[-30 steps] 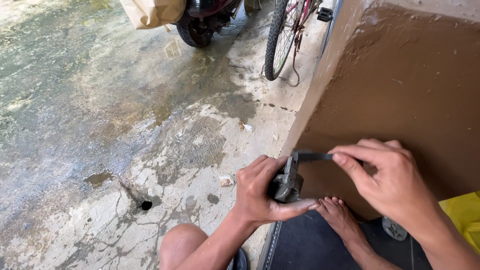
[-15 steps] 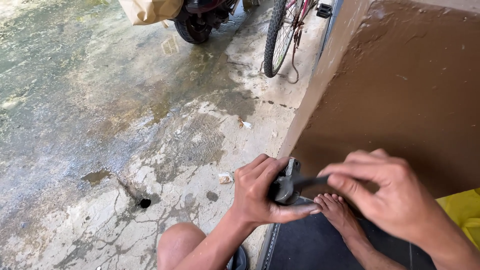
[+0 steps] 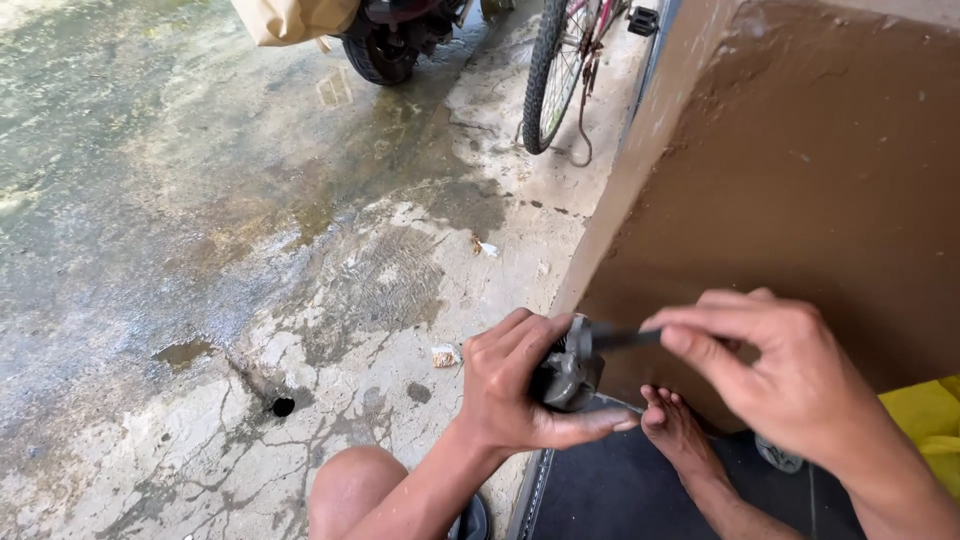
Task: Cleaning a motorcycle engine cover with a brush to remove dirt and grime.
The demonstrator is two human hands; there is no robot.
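A wet, cracked grey concrete floor [image 3: 250,250] is seen beside a brown plastered wall [image 3: 800,200]. A black bicycle wheel [image 3: 548,70] is stood near the wall's corner. A small dark grey metal part [image 3: 568,372] is clasped in the curled left hand [image 3: 515,385]. A thin dark rod [image 3: 625,339] is pinched by the right hand [image 3: 780,375] and set against that part.

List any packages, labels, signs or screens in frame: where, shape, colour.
No labels, signs or screens show.
Tan sack or bag: top edge, hung against the motorbike, bulging, plain tan.
Small wrapper scrap: on the wet concrete floor, just left of the left hand, crumpled, pale with brown.
Yellow item: right edge, behind the right hand; kind unclear.
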